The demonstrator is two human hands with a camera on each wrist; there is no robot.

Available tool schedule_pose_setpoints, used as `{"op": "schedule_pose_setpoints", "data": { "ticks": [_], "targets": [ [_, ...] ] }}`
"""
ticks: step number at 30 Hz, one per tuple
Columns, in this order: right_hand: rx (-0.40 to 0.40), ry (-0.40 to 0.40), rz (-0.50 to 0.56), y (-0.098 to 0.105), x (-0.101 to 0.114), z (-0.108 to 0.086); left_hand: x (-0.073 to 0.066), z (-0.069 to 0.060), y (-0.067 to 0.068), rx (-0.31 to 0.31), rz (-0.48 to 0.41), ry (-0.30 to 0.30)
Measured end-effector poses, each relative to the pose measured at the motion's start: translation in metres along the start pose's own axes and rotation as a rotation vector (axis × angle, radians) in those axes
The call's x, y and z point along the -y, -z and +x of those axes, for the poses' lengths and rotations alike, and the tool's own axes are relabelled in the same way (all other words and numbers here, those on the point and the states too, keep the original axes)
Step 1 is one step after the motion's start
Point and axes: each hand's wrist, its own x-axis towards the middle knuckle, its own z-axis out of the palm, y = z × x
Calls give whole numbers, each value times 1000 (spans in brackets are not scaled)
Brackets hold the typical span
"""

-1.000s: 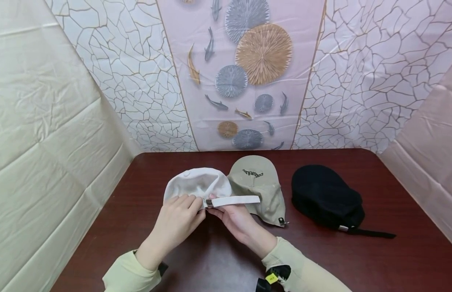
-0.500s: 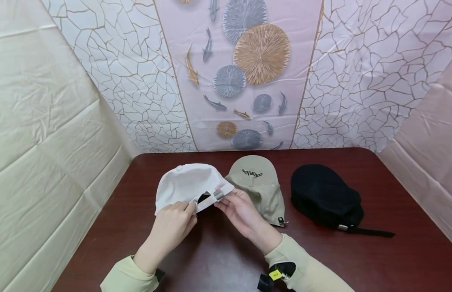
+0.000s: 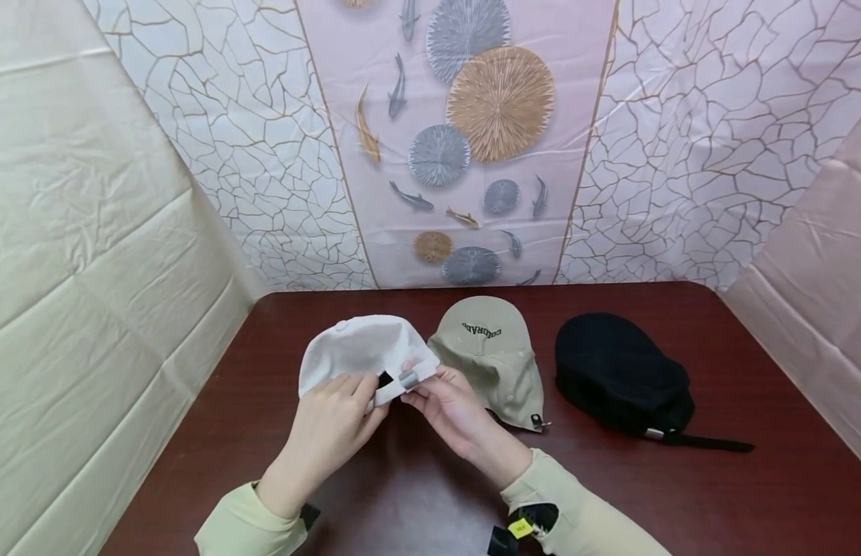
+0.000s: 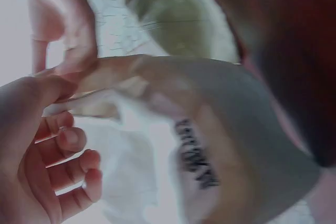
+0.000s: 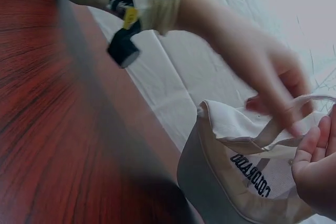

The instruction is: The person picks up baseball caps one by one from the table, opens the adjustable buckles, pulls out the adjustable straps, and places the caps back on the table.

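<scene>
A white cap [image 3: 354, 347] is held up above the table, its back opening towards me. My left hand [image 3: 329, 425] pinches its rear edge beside the adjustment strap [image 3: 384, 394]. At the strap's other end, close to the metal buckle [image 3: 408, 378], my right hand [image 3: 465, 417] pinches the band with thumb and fingers. The left wrist view looks into the cap, where dark stitched lettering [image 4: 194, 156] shows inside the front. In the right wrist view the lettering reads COLORADO in part, and the cap's brim [image 5: 199, 156] points down.
Just behind my right hand lies a beige cap [image 3: 482, 347] with COLORADO lettering. A black cap [image 3: 618, 378] with its strap trailing right lies farther right. All are on a dark red wooden table [image 3: 680, 510], with cloth walls [image 3: 124, 270] around it.
The white cap has turned and moved slightly left. Its strap end, loose and pointing right a second ago, now lies by my right fingers; a gap shows above the strap.
</scene>
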Motion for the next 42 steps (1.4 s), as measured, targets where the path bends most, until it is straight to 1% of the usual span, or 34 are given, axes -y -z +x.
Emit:
{"op": "schedule_pose_setpoints", "data": {
  "ticks": [3,6,9,13,15,20,25,28,31,35,38,42],
  "targets": [
    [-2,-5,-4,-1,-2,0,-5,11,7,-44,8,-27],
    [-10,-3,-3,-1,-3,0,-9,19,14,-68,25,-51],
    [-12,-1,2,-1,-3,0,-11,22,17,-85,39,-66],
    [-5,-15,14,-1,-4,0,-11,20,20,-94,38,-76],
    [-1,-26,22,-2,-4,0,-11,18,20,-77,42,-76],
    [-1,-42,14,-4,-4,0,-8,11,20,-59,48,-69],
    [6,-60,11,-7,-3,-1,-1,1,20,-66,37,-22],
    [11,-65,19,-7,-1,-1,4,-6,20,-53,41,8],
    [8,-66,28,-7,1,-1,12,-13,20,-43,60,26],
    [-1,-63,43,-4,5,-2,26,-23,23,-76,89,60],
    [-6,-59,41,-1,8,-3,38,-30,28,-104,113,93],
    [-14,-59,26,3,11,-4,50,-34,39,-110,149,146]
  ]
}}
